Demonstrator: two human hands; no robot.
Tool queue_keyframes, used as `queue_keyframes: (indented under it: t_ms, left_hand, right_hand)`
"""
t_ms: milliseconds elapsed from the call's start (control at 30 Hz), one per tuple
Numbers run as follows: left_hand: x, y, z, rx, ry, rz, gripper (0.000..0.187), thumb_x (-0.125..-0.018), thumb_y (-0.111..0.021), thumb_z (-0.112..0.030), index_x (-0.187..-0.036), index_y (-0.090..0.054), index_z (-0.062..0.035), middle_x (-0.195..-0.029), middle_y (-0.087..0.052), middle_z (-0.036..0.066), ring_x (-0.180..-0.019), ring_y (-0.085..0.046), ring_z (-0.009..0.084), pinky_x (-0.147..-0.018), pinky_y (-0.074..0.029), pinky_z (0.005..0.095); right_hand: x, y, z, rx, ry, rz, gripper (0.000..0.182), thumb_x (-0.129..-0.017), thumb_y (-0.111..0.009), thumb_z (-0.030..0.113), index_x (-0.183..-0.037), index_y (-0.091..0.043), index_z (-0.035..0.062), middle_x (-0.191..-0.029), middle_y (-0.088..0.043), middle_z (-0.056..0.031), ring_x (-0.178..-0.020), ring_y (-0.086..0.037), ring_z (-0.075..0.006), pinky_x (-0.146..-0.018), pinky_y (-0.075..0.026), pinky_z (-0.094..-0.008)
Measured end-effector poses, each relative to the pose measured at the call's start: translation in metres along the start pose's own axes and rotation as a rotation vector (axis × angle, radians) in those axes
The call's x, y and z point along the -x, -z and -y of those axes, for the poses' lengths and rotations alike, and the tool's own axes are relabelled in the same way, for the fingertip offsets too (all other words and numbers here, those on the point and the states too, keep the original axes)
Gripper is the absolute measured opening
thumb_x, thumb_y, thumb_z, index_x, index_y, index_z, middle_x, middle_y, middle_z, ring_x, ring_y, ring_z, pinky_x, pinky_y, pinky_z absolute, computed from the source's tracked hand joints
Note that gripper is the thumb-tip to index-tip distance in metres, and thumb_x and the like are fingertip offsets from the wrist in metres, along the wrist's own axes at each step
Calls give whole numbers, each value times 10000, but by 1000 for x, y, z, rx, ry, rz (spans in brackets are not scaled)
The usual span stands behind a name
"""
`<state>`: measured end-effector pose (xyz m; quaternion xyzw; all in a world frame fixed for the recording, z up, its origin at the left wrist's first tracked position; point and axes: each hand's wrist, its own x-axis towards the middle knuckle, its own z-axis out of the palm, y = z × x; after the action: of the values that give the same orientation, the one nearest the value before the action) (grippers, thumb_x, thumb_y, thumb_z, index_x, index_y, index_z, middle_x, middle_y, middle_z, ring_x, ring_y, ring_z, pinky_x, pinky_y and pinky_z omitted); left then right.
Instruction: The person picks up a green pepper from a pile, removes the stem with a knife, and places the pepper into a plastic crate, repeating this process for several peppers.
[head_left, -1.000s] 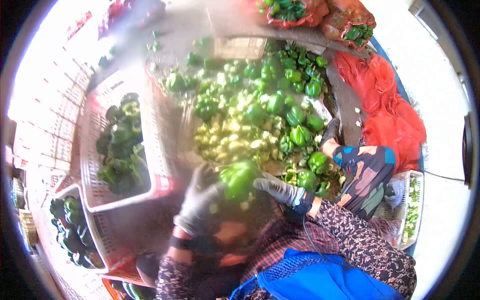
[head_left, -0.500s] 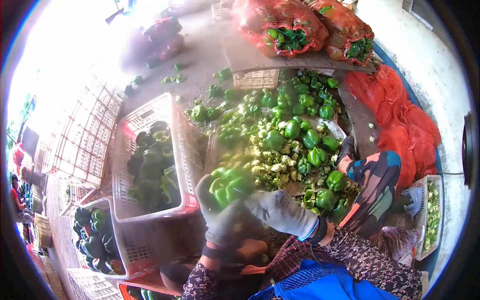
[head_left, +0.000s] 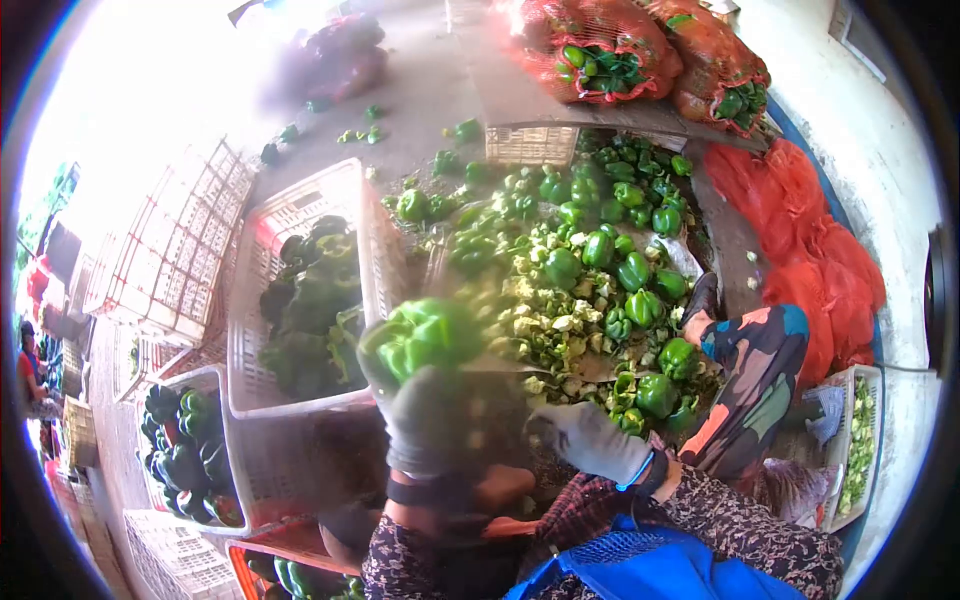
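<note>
In my gloved left hand (head_left: 420,410) is a green bell pepper (head_left: 428,338), held up in front of the white crate (head_left: 300,408) that has more green peppers in it. Blur softens the hand and the pepper. My right hand (head_left: 592,440), also in a grey glove, is lower and to the right, apart from the pepper. Its fingers are curled in, and whatever they may hold cannot be made out. Beyond my hands spreads a pile of loose green bell peppers (head_left: 633,270) and pale trimmed scraps (head_left: 545,325).
Another crate of peppers (head_left: 190,455) stands at the left, near a stacked white crate (head_left: 170,245). Red mesh sacks (head_left: 600,50) lie on a board at the back. Red netting (head_left: 800,240) and a crate of scraps (head_left: 860,450) are on the right. Another person (head_left: 32,365) is far left.
My left hand has moved the pepper up and to the left, away from my right hand. The right hand has drawn slightly down and right, and the view has shifted a little.
</note>
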<state>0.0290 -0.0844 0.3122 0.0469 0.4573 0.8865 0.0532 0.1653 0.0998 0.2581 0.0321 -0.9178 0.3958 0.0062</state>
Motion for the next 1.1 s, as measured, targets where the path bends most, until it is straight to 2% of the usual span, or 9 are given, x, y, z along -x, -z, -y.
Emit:
queue_keyframes:
  t_ms: [133,267,300,433,533,867,1000,1067,1100]
  left_hand:
    - [-3,17,-5,45,154,193,874,-708,-835,-262,-1463,-418,-124,-1356,-530,121,-1206,-568,310,-1016,-503,435]
    - [5,4,10,-146,196,288,1028,-673,-900,-285,-1523,-350,-106,-1401,-508,130,-1250,-557,288,-1047,-504,420]
    - [4,5,12,-108,146,348,997,-734,-805,-6,-1563,-265,-130,-1400,-494,124,-1255,-542,265,-1039,-492,404]
    - [7,18,21,-255,89,352,1180,-741,-821,-8,-1631,-60,-157,-1421,-471,128,-1269,-540,266,-1031,-502,398]
    - [17,13,13,-173,248,237,976,-740,-847,36,-1533,-309,-145,-1386,-525,109,-1239,-576,251,-1025,-525,379]
    - [11,10,-3,-40,308,314,725,-737,-793,5,-1379,-463,-69,-1256,-610,115,-1156,-614,223,-950,-535,361]
    - [1,24,18,-413,131,189,815,-700,-771,-319,-1414,-461,-78,-1278,-599,115,-1174,-607,284,-1051,-497,425]
    - [-10,53,8,514,387,177,737,-797,-734,-459,-1390,-508,-85,-1253,-613,119,-1155,-613,285,-1018,-522,423]
    - [-22,70,14,401,151,96,692,-841,-709,-471,-1387,-522,-90,-1263,-616,121,-1154,-617,283,-1005,-535,425]
  right_hand:
    - [-40,42,15,-233,135,-313,570,-963,-661,522,-1264,-638,38,-1117,-724,-211,-859,-746,-350,-822,-600,-413]
    - [-88,64,46,-605,-45,7,992,-859,-703,668,-1545,-343,49,-1333,-621,-197,-1051,-697,-301,-882,-605,-398]
    - [-93,65,49,-755,-169,209,1094,-838,-724,675,-1593,-245,45,-1376,-586,-187,-1126,-664,-292,-919,-596,-402]
    - [-104,27,24,-939,-96,159,984,-871,-783,531,-1565,-300,27,-1340,-602,-130,-1236,-572,-200,-1095,-473,-359]
    - [-102,13,28,-1055,-48,138,860,-898,-806,332,-1556,-337,37,-1341,-608,-88,-1192,-593,-159,-1075,-475,-316]
    - [-96,59,36,-903,-323,275,571,-934,-677,125,-1477,-506,77,-1237,-651,-28,-1062,-609,-116,-949,-519,-274]
    - [-111,69,54,-1071,-382,259,637,-932,-680,276,-1506,-470,99,-1238,-638,-39,-970,-608,-99,-813,-533,-229]
    - [-140,58,53,-1082,-290,303,613,-954,-626,313,-1491,-451,75,-1209,-647,-78,-958,-650,-138,-722,-571,-246]
    - [-158,51,61,-1127,-270,339,560,-968,-598,315,-1457,-475,72,-1182,-654,-86,-946,-663,-151,-736,-580,-252]
